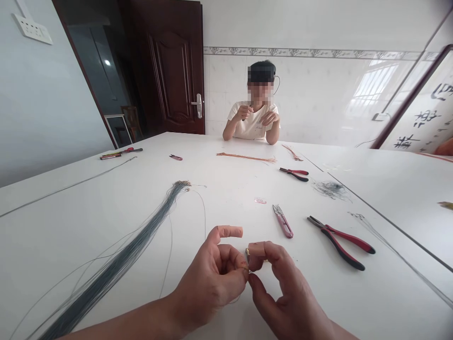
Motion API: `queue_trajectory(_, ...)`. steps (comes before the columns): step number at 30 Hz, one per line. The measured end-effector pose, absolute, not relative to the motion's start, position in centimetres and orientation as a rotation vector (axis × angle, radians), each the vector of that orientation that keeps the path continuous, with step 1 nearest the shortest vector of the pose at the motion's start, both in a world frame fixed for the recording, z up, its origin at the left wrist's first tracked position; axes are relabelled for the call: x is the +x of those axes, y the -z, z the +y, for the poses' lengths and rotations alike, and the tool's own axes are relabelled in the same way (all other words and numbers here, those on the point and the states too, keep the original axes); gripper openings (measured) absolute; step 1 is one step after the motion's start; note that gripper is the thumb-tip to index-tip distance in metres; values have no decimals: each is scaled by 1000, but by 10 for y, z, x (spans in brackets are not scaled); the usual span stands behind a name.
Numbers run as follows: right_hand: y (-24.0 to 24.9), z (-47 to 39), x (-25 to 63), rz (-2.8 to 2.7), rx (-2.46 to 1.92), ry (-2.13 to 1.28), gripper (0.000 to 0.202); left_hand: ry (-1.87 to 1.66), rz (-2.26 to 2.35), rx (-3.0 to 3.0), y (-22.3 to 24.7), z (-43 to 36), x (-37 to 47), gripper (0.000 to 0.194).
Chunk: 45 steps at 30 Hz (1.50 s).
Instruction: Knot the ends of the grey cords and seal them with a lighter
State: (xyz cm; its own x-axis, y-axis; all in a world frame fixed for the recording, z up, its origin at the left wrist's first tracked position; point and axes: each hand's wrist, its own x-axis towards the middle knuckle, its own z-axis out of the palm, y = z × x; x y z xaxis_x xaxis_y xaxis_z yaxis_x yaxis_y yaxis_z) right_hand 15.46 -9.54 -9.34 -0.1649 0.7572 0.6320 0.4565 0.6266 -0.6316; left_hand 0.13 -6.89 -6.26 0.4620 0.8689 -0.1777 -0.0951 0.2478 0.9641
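My left hand (212, 278) is closed, thumb and bent fingers pinching a thin wire (235, 300), most of which is hidden by the hand. Its index finger, wrapped in skin-coloured tape, sticks out to the right. My right hand (288, 283) meets it fingertip to fingertip, thumb and fingers curled around the same spot on the wire. Tape also covers a finger of this hand, and a small dark and gold-coloured piece shows at its tip. Left of my hands lies a long bundle of grey wires (141, 250), its far end full of small loops.
To the right lie pink thread snips (283, 222), red-and-black pliers (339, 241), smaller pliers (294, 173), a tangle of wire (332, 189) and loose grey wires (385, 241). Orange strands (246, 157) lie farther back. A person (255, 113) sits across the white table (219, 198), both hands raised.
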Motion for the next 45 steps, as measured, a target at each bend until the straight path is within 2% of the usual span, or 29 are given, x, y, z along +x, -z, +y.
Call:
queue_trajectory(4,88,-96,153,-1819,-919,-401,33,-730,867,1129,64,-70,1,45)
queue_trajectory(11,91,-97,157,-1955,-886,-439,33,-663,803,1162,67,-69,1,44)
queue_trajectory(15,91,-97,161,-1996,-879,-491,41,-642,830,1161,67,-70,2,42)
queue_trajectory(20,87,-96,165,-1982,-1002,-487,41,-702,837,1131,65,-71,2,37)
queue_trajectory(27,87,-95,158,-1797,-955,-582,36,-767,843,1105,64,-70,2,42)
queue_trajectory(37,91,-96,156,-1851,-874,-452,42,-678,865,1116,64,-71,1,47)
queue_trajectory(45,92,-99,157,-1887,-891,-366,39,-672,829,1121,66,-72,2,45)
